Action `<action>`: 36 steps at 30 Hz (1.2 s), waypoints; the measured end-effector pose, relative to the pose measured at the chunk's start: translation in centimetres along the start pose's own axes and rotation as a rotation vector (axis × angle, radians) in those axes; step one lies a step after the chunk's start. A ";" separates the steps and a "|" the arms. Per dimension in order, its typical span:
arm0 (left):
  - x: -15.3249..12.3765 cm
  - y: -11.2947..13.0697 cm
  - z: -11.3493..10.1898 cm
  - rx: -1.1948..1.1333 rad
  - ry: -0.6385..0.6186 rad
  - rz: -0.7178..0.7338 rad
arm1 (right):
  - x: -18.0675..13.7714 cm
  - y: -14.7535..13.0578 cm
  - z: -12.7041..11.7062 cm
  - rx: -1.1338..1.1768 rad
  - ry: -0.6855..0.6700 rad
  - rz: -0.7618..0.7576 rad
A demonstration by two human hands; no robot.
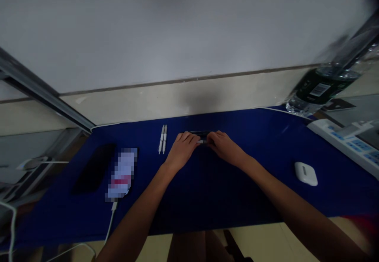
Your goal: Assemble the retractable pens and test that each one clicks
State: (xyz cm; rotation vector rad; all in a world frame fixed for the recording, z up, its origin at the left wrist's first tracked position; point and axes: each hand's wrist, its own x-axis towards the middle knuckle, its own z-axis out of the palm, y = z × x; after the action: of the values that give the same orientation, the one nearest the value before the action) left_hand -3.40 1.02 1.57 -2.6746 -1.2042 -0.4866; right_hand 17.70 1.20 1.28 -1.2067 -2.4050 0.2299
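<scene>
Near the back middle of the blue desk, my left hand [186,145] and my right hand [223,145] face each other, fingers closed. Between their fingertips lies a slim pen [203,142], level, with a whitish stretch showing; both its ends are covered by the fingers. Just behind it is a dark, slender, shiny object [199,132], partly hidden by the hands, its kind unclear. To the left of my left hand, two white pens [162,139] rest side by side on the desk.
Farther left are a lit phone [122,175] on a white cable [110,224] and a dark flat object [94,169]. At right sit a white earbud case [306,174], a power strip [346,145] and a big water bottle [321,88]. A wall [189,96] stands behind the desk [216,206].
</scene>
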 end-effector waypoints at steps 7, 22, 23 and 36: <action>-0.3 -0.4 -0.1 0.151 -0.034 0.075 | 0.0 -0.2 0.4 0.033 0.022 -0.111; 0.2 0.7 0.4 -0.087 -0.060 -0.027 | -0.4 -0.1 -0.1 -0.208 0.013 -0.123; 0.2 0.8 0.4 -0.094 -0.056 -0.035 | -0.4 -0.2 -0.1 -0.241 0.017 -0.134; 0.2 0.6 -0.3 -0.395 -0.157 -0.266 | -0.7 -1.0 -0.8 -0.331 0.154 -0.230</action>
State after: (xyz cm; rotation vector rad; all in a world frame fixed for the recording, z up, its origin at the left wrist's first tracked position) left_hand -2.91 0.67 1.94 -2.9323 -1.6799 -0.6196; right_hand 17.68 0.02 2.16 -1.0210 -2.4794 -0.3320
